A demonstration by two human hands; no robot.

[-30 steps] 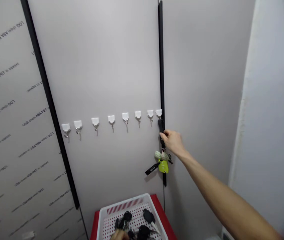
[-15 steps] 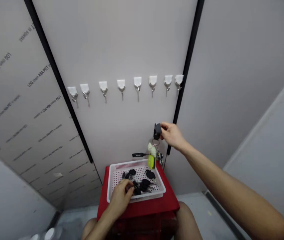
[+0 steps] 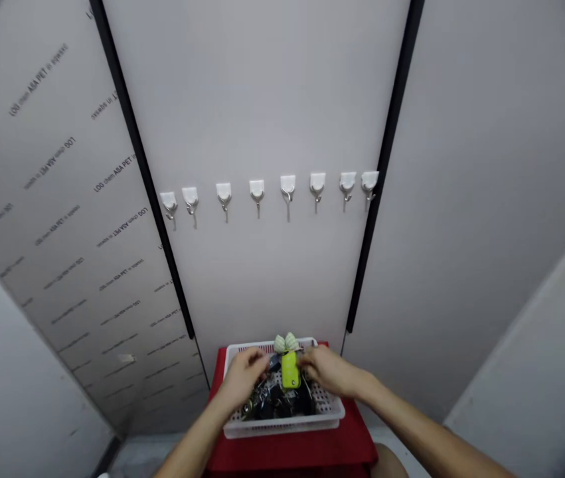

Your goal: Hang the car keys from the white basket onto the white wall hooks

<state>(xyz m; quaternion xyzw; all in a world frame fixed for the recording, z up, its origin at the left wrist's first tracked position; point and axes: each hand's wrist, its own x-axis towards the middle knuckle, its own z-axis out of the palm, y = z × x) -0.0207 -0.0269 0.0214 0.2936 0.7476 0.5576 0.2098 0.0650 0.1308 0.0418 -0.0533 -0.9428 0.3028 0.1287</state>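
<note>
A: In the head view, where are the two hands?

B: Both are at the white basket on the red desk. The left hand is by a dark blue piece; the right hand is at the right side of a yellow-green key case.

A: And the case itself?

B: Between the hands, toward the basket's back edge, with a pale striped bow just behind it, overlapping the back rim. Black keys are bunched nearer the front edge.

A: How does each grip stand?

B: The left thumb and fingers curl toward the blue piece, but I cannot tell whether they pinch it. The right fingers bend in at the case, their tips blurred, so I cannot tell there either.

A: Which step is this?

B: I judge it two-handed handling of the bunch at the basket. The next move would call for a sure hold that doesn't snag the black keys.

A: Any writing?

B: The left panel repeats slanted print: "ASA PET" reads clearly, "LOG chem" less so. The case bears a small round mark, too tiny to name. I make out no lettering on the eight white hooks.
</note>
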